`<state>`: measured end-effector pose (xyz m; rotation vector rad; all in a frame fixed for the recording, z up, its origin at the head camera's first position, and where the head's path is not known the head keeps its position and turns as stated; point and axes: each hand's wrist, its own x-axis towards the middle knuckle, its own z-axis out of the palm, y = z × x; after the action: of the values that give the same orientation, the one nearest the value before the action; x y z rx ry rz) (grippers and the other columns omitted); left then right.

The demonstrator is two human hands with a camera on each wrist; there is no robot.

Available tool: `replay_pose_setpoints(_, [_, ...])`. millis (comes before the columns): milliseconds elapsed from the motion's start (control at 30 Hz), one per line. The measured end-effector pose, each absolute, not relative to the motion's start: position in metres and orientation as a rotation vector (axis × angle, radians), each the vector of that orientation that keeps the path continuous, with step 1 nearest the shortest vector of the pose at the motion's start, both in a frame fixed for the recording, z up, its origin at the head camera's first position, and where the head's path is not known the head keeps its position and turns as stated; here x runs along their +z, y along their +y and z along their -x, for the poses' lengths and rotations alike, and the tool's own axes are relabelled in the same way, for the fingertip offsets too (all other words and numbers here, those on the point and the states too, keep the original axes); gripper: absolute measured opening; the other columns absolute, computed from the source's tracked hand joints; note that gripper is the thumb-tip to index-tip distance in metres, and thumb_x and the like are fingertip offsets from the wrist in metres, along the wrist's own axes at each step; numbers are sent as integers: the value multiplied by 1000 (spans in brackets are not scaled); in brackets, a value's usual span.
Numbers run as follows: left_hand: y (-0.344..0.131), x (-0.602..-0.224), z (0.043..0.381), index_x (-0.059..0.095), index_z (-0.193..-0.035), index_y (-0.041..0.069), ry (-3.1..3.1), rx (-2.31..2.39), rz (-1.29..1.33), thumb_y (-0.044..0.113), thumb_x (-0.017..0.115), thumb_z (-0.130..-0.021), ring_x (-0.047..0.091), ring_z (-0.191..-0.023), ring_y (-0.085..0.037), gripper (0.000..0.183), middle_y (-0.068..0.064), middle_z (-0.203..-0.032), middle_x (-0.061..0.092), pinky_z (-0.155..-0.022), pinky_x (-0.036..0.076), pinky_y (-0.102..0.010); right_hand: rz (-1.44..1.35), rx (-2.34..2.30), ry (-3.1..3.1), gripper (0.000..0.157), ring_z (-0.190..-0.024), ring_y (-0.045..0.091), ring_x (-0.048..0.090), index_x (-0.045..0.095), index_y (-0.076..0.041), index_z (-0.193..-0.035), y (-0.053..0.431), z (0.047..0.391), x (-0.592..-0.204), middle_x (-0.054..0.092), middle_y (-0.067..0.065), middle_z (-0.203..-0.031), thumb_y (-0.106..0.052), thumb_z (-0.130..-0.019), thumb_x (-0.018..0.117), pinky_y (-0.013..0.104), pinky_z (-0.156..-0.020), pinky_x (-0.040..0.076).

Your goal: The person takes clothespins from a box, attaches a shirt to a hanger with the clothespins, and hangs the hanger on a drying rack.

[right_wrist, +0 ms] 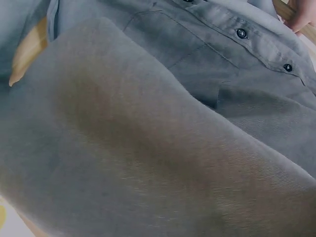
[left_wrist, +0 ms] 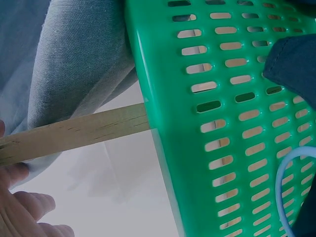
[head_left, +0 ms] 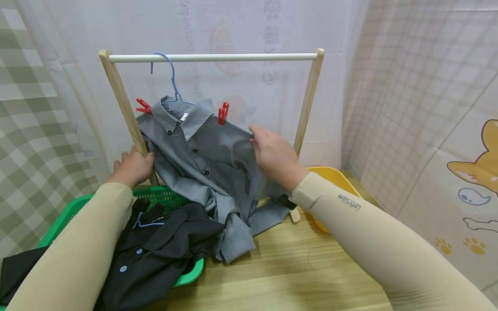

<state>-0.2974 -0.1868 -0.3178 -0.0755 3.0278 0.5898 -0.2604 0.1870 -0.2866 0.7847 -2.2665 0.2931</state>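
Note:
A grey button-up shirt (head_left: 218,142) hangs on a blue hanger (head_left: 173,80) hooked over the rack's white bar (head_left: 233,57). Red clothespins (head_left: 223,113) sit at both its shoulders. My right hand (head_left: 274,155) pinches the shirt's shoulder near the sleeve top, on the right. Grey cloth fills most of the right wrist view and hides that hand there. Lower left, my left hand (head_left: 134,167) grips the wooden post (left_wrist: 79,129) of the rack, beside the shirt's other sleeve. In the left wrist view, only parts of its fingers (left_wrist: 34,202) show.
A green basket (head_left: 71,211) stands at the left with a black shirt (head_left: 155,255) draped over it, a blue hanger inside its collar. Behind my right forearm is a yellow container (head_left: 332,175). The wooden table (head_left: 280,272) extends in front.

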Motion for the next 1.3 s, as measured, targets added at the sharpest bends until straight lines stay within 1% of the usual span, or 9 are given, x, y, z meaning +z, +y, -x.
replay_pose_setpoints(300, [-185, -319, 297, 35, -130, -21, 3028, 606, 90, 56, 12, -96, -3, -132, -57, 87, -35, -147, -3, -102, -1, -69, -794, 308, -2167, 40, -110, 31, 55, 45, 1, -130, 194, 259, -295, 57, 16, -122, -22, -97, 45, 41, -97, 43])
replay_pose_setpoints(500, [-183, -319, 296, 40, -127, -20, 3022, 627, 96, 56, 11, -96, -5, -132, -57, 87, -35, -147, -5, -102, -2, -69, -841, 313, -2032, 47, -123, 34, 42, 39, 2, -133, 193, 256, -299, 44, 20, -134, -20, -94, 52, 41, -108, 30])
replay_pose_setpoints(667, [-183, -319, 297, 41, -127, -20, 3023, 639, 100, 57, 11, -96, -6, -132, -57, 88, -34, -147, -6, -102, -3, -69, -872, 280, -1926, 47, -128, 36, 36, 41, 1, -130, 191, 253, -302, 41, 21, -136, -18, -90, 58, 42, -112, 23])
replay_pose_setpoints(967, [-180, -319, 296, 42, -126, -20, 3030, 648, 115, 55, 10, -96, -5, -132, -57, 87, -34, -147, -7, -102, -2, -70, -995, 297, -1881, 44, -132, 34, 33, 48, -3, -126, 181, 243, -310, 43, 18, -138, -19, -87, 62, 40, -113, 23])
replay_pose_setpoints(1300, [-178, -320, 294, 39, -128, -20, 3041, 679, 120, 57, 12, -95, -7, -132, -57, 88, -34, -147, -6, -102, -4, -69, -1105, 277, -1844, 36, -129, 33, 38, 56, -6, -119, 170, 240, -322, 47, 15, -135, -26, -90, 59, 40, -113, 23])
